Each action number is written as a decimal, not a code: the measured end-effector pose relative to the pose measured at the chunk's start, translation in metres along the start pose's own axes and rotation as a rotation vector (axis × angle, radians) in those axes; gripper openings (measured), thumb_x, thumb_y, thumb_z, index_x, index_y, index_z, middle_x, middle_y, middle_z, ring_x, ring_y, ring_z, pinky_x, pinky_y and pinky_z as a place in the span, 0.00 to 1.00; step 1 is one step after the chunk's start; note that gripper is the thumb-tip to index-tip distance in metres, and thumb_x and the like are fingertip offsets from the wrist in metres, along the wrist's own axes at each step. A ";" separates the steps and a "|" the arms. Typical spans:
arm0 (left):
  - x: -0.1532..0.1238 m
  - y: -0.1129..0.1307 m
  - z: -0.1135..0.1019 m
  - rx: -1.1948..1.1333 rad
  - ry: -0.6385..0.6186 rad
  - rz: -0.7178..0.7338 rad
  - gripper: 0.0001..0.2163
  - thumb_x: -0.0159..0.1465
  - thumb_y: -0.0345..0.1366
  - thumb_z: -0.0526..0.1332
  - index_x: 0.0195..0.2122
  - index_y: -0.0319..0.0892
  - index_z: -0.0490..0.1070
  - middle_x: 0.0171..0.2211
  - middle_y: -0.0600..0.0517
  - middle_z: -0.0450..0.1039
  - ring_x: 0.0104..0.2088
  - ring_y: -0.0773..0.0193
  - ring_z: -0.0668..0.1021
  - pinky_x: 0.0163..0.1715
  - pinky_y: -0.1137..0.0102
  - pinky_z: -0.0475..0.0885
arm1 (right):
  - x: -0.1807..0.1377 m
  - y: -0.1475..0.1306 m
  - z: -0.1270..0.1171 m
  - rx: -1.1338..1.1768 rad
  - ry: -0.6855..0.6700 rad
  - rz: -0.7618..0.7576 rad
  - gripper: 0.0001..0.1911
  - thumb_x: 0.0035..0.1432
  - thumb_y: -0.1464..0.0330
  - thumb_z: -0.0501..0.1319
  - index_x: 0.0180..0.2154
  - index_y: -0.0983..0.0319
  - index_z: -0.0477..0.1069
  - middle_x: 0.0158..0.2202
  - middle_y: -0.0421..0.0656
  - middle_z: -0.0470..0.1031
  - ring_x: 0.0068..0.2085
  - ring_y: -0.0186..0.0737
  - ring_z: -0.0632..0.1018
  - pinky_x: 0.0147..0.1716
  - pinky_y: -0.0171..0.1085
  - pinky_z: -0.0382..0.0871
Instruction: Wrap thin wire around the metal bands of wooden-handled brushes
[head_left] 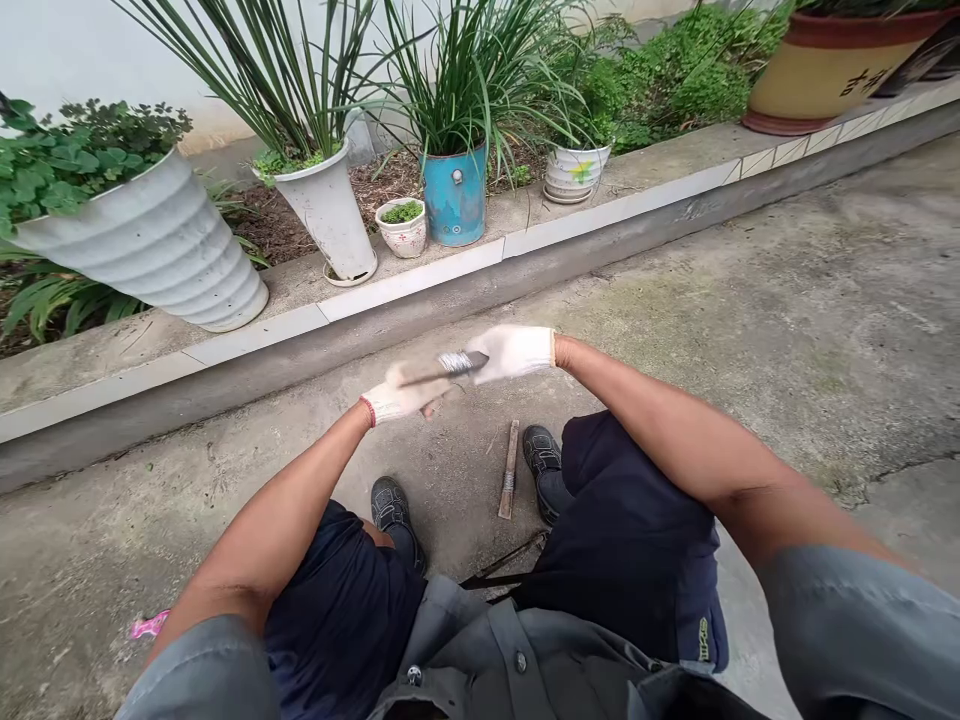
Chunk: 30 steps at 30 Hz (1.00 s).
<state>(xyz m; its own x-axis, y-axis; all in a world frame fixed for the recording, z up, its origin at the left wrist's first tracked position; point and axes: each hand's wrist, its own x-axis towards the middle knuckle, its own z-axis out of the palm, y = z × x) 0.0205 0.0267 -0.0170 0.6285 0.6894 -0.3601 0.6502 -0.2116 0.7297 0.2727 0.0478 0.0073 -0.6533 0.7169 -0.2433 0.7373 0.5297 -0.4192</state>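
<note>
My left hand point(401, 397), in a white knit glove with a red cuff edge, is closed around the pale handle of a wooden stick point(421, 373). Silver wire point(454, 363) is wound in tight turns near the stick's far end, which finishes in a dark tip. At that tip is my right hand point(516, 353), gloved in white and blurred by motion. Its fingers look drawn together, but what they grip is hidden. A second wooden stick point(510, 470), also bound with wire around its middle, lies on the concrete between my shoes.
A tiled ledge point(420, 272) runs across ahead, bearing a ribbed white pot point(165, 245), a tall white pot point(330, 215), a blue bucket point(454, 195) and a yellow pot point(832, 75). A dark thin object point(506, 562) lies near my feet. Something pink point(150, 625) lies at lower left.
</note>
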 end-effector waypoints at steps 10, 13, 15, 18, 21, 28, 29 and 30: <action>0.002 0.024 0.024 -0.002 -0.161 0.083 0.18 0.71 0.49 0.53 0.44 0.42 0.77 0.24 0.55 0.76 0.29 0.62 0.80 0.34 0.71 0.70 | 0.020 0.027 0.003 -0.472 -0.046 0.508 0.10 0.54 0.74 0.64 0.40 0.64 0.80 0.37 0.56 0.80 0.43 0.55 0.79 0.46 0.49 0.66; 0.002 0.019 0.009 0.234 0.006 0.005 0.17 0.71 0.46 0.53 0.36 0.43 0.76 0.22 0.55 0.73 0.24 0.63 0.76 0.29 0.70 0.65 | 0.012 0.022 0.012 -0.553 -0.227 0.399 0.08 0.49 0.75 0.66 0.34 0.64 0.80 0.34 0.53 0.79 0.43 0.55 0.79 0.47 0.50 0.65; 0.002 0.015 0.000 0.328 0.103 -0.017 0.17 0.70 0.46 0.53 0.33 0.43 0.75 0.22 0.55 0.73 0.24 0.63 0.74 0.29 0.69 0.64 | 0.002 0.019 0.014 -0.471 -0.334 0.224 0.09 0.46 0.75 0.65 0.33 0.63 0.79 0.31 0.48 0.78 0.37 0.48 0.78 0.41 0.44 0.65; 0.002 0.010 -0.004 0.305 0.137 0.001 0.18 0.71 0.48 0.52 0.33 0.43 0.75 0.23 0.54 0.75 0.27 0.61 0.75 0.31 0.69 0.65 | -0.013 0.012 0.010 -0.184 -0.385 -0.009 0.07 0.48 0.71 0.64 0.33 0.62 0.77 0.26 0.38 0.73 0.28 0.36 0.71 0.31 0.35 0.60; 0.002 0.013 0.007 0.146 0.023 0.027 0.20 0.72 0.49 0.51 0.36 0.42 0.76 0.27 0.53 0.78 0.31 0.61 0.78 0.35 0.70 0.69 | -0.020 0.002 0.002 0.113 -0.197 -0.105 0.12 0.53 0.62 0.65 0.37 0.63 0.77 0.28 0.36 0.73 0.28 0.32 0.69 0.29 0.32 0.58; -0.002 0.040 0.041 -0.058 -0.210 0.145 0.19 0.73 0.48 0.51 0.46 0.42 0.77 0.31 0.52 0.81 0.38 0.61 0.81 0.42 0.72 0.71 | 0.002 0.008 -0.014 -0.010 0.328 0.306 0.17 0.63 0.57 0.60 0.46 0.62 0.76 0.37 0.47 0.79 0.36 0.42 0.77 0.34 0.36 0.64; -0.002 0.042 0.040 -0.039 -0.215 0.125 0.19 0.73 0.48 0.51 0.46 0.42 0.77 0.29 0.53 0.80 0.36 0.62 0.81 0.40 0.72 0.71 | 0.005 0.014 -0.014 -0.118 0.301 0.392 0.16 0.62 0.60 0.61 0.46 0.62 0.77 0.38 0.50 0.80 0.37 0.45 0.78 0.35 0.38 0.65; -0.003 0.042 0.037 -0.004 -0.205 0.094 0.19 0.73 0.48 0.51 0.46 0.42 0.77 0.29 0.54 0.79 0.33 0.62 0.81 0.38 0.72 0.71 | 0.008 0.019 -0.012 -0.233 0.232 0.462 0.14 0.60 0.64 0.62 0.46 0.62 0.78 0.39 0.53 0.80 0.38 0.48 0.79 0.37 0.40 0.66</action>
<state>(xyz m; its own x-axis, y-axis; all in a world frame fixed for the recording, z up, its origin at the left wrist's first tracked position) 0.0620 -0.0103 -0.0066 0.7599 0.5120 -0.4006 0.5833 -0.2648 0.7679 0.2838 0.0688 0.0081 -0.2187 0.9648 -0.1464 0.9732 0.2047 -0.1045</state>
